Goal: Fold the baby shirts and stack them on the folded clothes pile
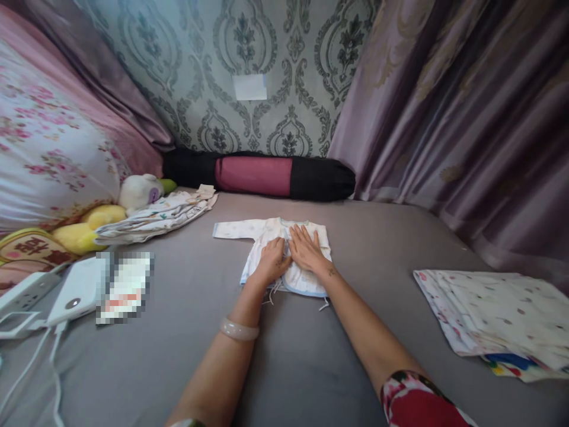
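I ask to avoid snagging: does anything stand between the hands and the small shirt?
Nothing visible does: the left hand and right hand rest directly on the shirt. The folded cloths lie apart, to the right.

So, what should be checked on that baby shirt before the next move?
1. Left hand on the baby shirt: ok, resting on its front.
2. Right hand flat: ok, fingers spread on the shirt.
3. Left-side sleeve laid out: ok, stretched sideways.
4. Right-side sleeve laid out: not ok, none extends on that side.
5. Ties tucked in: not ok, some dangle past the blue-trimmed hem.
6. Shirt's underside smooth: cannot tell, hidden against the grey sheet.
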Action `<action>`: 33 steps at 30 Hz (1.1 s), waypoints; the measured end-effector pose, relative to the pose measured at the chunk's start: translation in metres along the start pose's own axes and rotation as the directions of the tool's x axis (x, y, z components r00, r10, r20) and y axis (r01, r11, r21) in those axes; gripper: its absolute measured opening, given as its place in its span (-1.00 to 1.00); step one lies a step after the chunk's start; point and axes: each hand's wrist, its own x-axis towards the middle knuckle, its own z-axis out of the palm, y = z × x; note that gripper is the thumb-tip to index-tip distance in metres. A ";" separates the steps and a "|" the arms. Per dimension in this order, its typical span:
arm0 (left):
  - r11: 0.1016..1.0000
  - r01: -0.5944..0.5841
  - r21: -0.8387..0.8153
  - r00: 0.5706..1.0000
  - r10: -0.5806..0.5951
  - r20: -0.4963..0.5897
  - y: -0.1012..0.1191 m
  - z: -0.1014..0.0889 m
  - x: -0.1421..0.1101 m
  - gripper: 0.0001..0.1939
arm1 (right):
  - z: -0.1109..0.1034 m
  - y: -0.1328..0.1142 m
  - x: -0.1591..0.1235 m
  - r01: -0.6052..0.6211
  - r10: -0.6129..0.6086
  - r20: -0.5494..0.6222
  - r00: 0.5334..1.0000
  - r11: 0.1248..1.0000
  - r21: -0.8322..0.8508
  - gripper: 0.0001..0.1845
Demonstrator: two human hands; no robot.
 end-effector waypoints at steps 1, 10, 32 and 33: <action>1.000 0.006 -0.002 1.000 -0.006 -0.012 -0.001 0.002 0.001 -0.55 | -0.001 -0.003 0.003 0.015 -0.015 0.006 1.000 1.000 -0.014 -0.34; 0.999 0.018 -0.034 0.998 -0.020 -0.052 -0.008 0.009 0.005 -0.31 | 0.012 -0.009 0.015 -0.008 0.007 0.080 0.997 1.000 0.009 -0.36; 0.999 0.030 0.028 0.985 -0.034 0.171 0.007 -0.003 0.003 -0.40 | 0.008 0.015 0.017 -0.095 0.098 0.009 0.995 0.985 -0.141 -0.40; 0.999 0.028 0.033 0.985 -0.034 0.172 0.007 -0.004 0.003 -0.40 | 0.009 0.014 0.017 -0.095 0.097 0.007 0.995 0.985 -0.141 -0.41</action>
